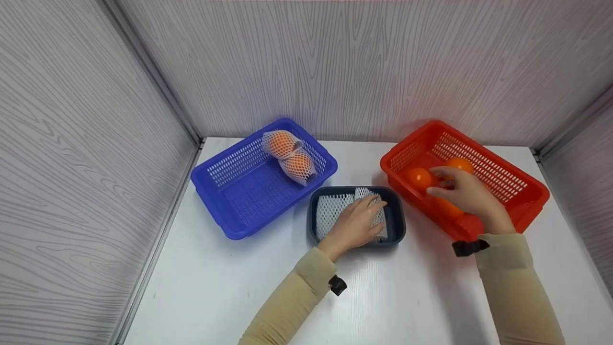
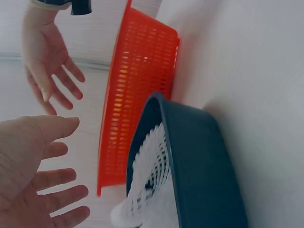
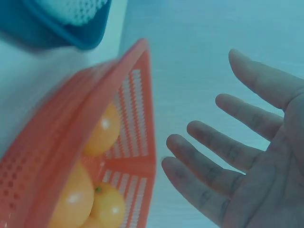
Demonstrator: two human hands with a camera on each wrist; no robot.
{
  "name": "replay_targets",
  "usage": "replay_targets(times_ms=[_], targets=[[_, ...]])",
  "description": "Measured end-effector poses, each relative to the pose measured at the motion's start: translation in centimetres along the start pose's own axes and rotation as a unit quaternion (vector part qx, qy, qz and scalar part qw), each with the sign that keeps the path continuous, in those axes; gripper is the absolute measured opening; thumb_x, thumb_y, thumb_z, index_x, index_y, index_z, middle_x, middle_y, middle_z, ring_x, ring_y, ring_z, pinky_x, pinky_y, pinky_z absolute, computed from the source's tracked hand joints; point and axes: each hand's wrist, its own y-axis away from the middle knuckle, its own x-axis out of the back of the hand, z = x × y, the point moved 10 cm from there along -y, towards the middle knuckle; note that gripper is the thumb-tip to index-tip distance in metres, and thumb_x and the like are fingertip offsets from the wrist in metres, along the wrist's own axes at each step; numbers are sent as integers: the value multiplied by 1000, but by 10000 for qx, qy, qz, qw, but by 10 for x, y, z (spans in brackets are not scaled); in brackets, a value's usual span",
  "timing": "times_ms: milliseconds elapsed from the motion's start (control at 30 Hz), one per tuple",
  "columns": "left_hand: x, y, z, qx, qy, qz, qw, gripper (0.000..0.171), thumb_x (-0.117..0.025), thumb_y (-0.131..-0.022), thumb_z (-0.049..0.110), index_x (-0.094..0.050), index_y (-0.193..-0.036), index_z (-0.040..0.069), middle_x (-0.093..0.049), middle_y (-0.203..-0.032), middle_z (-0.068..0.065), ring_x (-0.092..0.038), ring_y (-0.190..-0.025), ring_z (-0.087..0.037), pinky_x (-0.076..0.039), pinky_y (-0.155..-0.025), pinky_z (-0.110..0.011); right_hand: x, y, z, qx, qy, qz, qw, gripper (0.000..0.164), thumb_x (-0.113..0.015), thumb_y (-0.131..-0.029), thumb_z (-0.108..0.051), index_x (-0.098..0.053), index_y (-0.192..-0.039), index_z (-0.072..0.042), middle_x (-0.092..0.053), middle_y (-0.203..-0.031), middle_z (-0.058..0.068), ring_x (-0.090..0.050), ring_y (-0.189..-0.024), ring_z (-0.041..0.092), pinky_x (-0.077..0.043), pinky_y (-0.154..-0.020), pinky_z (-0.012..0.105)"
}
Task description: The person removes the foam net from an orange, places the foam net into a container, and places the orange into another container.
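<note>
My left hand (image 1: 353, 224) is over a small dark blue bin (image 1: 396, 235), fingers spread and slightly bent. White foam net sleeves (image 1: 331, 211) lie in that bin, partly hidden under the hand. In the left wrist view its fingers are apart, with nothing between them. My right hand (image 1: 463, 190) hovers above the red basket (image 1: 529, 203), fingers loosely extended and holding nothing, as the right wrist view also shows. Several bare oranges (image 1: 419, 178) sit in this basket, some partly covered by the hand in the head view.
A blue-purple basket (image 1: 244, 206) stands at the left, holding two oranges in foam nets (image 1: 299, 166) at its right end. The dark bin sits between the two baskets, nearer the front. Grey wood-grain panels (image 1: 306, 72) enclose the white table (image 1: 230, 287) behind and at both sides.
</note>
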Motion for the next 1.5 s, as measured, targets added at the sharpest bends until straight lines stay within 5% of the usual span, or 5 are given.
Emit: replay_targets(times_ms=[333,767,967,1233,1500], targets=[[36,45,-65,522,344,576,9964,53,-68,-93,33,-54,-140,12,-45,-145,-15,-45,-131,-34,-36,-107,-51,-30,10,-35,660,-110,241,9975,61,-72,-89,-38,-52,-139,-11,-57,-128,14,-56,-113,36,-46,-94,59],[67,94,-136,1368,883,1365,9772,53,-72,-91,27,-56,-137,8,-49,-139,-16,-48,-127,-33,-40,-103,-50,-94,-1,-67,1411,-412,55,9891,53,-77,-86,-20,-58,-134,-6,-59,-130,15,-58,-111,35,-50,-91,54],[73,103,-157,1587,1040,1408,9717,53,-71,-92,28,-55,-138,7,-49,-139,-17,-49,-126,-34,-42,-102,-50,-129,-4,-74,1560,-574,-169,9859,52,-75,-87,-20,-58,-134,-8,-57,-132,17,-59,-113,37,-51,-90,53],[87,107,-186,2048,1676,1421,9538,55,-69,-93,28,-51,-141,8,-47,-142,-16,-45,-130,-34,-38,-104,-52,-163,-14,-90,1804,-1163,-403,9759,51,-74,-88,-13,-56,-134,0,-55,-134,18,-57,-114,41,-48,-93,54],[99,100,-205,2191,2219,1441,9391,55,-66,-95,30,-49,-142,9,-53,-135,-15,-56,-115,-32,-49,-89,-48,-180,-27,-101,1732,-1425,-533,9731,48,-70,-90,-6,-56,-135,0,-54,-134,21,-58,-113,37,-49,-94,51]])
